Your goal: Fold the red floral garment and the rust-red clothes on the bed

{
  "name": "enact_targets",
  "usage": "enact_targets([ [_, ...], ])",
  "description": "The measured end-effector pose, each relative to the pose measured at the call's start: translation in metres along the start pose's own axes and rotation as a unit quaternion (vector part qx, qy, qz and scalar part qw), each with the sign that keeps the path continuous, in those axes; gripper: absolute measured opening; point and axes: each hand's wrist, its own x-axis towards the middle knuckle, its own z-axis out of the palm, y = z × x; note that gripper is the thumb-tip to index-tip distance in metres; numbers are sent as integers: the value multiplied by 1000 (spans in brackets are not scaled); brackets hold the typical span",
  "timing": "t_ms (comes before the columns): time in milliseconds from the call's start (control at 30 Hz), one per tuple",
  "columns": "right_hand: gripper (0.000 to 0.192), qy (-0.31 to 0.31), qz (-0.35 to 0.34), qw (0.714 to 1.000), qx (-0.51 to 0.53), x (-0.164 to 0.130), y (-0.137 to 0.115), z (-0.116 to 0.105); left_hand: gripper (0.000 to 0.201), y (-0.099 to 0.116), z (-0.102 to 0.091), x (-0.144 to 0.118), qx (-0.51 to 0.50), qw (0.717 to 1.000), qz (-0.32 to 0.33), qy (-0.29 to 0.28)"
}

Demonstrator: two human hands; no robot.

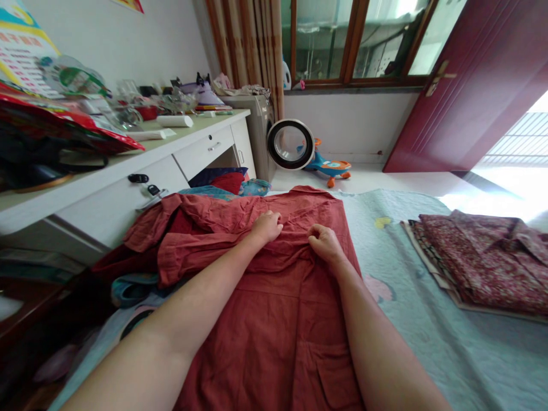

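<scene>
A shirt [274,308] lies spread on the bed [428,342], with both hands resting side by side on its far part. A stack of folded clothes [483,262] lies to its right, a desk [128,165] to its left, and a washing machine [257,137] beyond the desk.

Head view: rust-red shirt [274,308] spread flat on pale green bedspread [428,331]. Left hand [268,226] rests knuckles-up on the cloth near the far end; right hand [324,241] just beside it, fingers curled, pinching a fold. Stack of folded floral garments [483,262] to the right, well apart. White desk [128,165] at left, cluttered
</scene>
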Motion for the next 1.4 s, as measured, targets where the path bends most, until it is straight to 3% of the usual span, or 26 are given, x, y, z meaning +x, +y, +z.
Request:
enact_targets([
  [167, 20, -118, -33, 992, 37, 1, 2, -8, 20, -1, 8, 16, -5, 1000, 9, -19],
  [367, 15, -230, -54, 970, 63, 2, 3, -11, 33, -7, 8, 27, 35, 998, -39, 41],
  [633, 14, -217, -117, 969, -31, -2, -3, -11, 36, -6, 20, 27, 81, 994, -50, 51],
  [933, 21, -279, -75, 955, 68, 2, 7, -20, 33, 6, 10, 31, 69, 994, -56, 60],
  [1000, 21, -245, -51, 965, 71, 1, 10, -19, 31, 14, 6, 20, 32, 996, -39, 79],
  [1067, 20, -158, -22, 985, 67, 1, 14, -16, 25, 24, 0, 2, -14, 997, 14, 78],
  [1200, 17, -13, 15, 998, 64, 3, 27, -9, 11, 43, -7, -51, -77, 978, 189, -42],
  [1267, 20, 3, 23, 998, 60, 4, 31, -6, 20, 49, -5, -73, -49, 974, 217, -45],
  [1333, 22, -2, 29, 999, 42, 4, 31, -5, 30, 51, 1, -88, -15, 978, 204, -31],
  [1400, 24, -12, 28, 999, 10, 3, 28, -6, 27, 53, 9, -94, 14, 983, 184, -19],
])
